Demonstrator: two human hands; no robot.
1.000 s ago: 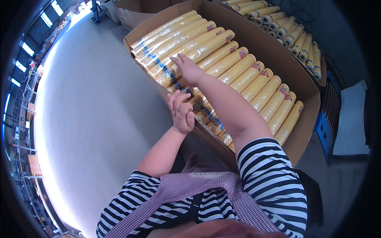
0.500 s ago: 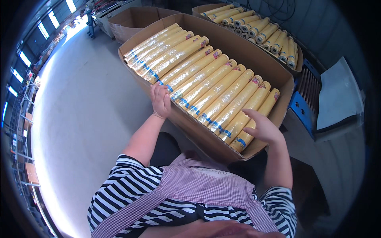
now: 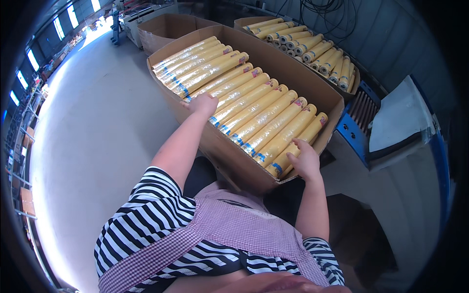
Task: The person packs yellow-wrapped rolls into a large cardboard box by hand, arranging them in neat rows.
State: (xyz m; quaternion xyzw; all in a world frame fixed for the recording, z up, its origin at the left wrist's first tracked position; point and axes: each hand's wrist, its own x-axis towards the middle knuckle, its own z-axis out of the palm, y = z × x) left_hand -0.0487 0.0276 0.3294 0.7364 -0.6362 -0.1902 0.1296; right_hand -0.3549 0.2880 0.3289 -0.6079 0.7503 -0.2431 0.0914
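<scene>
A large cardboard box (image 3: 229, 158) in front of me holds a slanting row of yellow rolls (image 3: 259, 105) in shiny clear film, with blue marks at their near ends. My left hand (image 3: 201, 103) lies over the near ends of the rolls, close to the box's front edge; its fingers look extended, though partly turned from view. Beside the rightmost roll (image 3: 305, 139) is my right hand (image 3: 307, 160), fingers apart and curved, fingertips near or touching its film. Neither hand has lifted a roll.
Behind stands another box of stacked yellow rolls (image 3: 312, 49). An open cardboard box (image 3: 168, 29) is at the back left. To the right are a blue-framed roller unit (image 3: 354, 127) and a pale sheet (image 3: 400, 117). Grey floor (image 3: 107, 136) stretches left.
My left hand has moved from the box's front edge onto the rolls. My right hand has shifted down along the rightmost roll. The whole view has swung slightly.
</scene>
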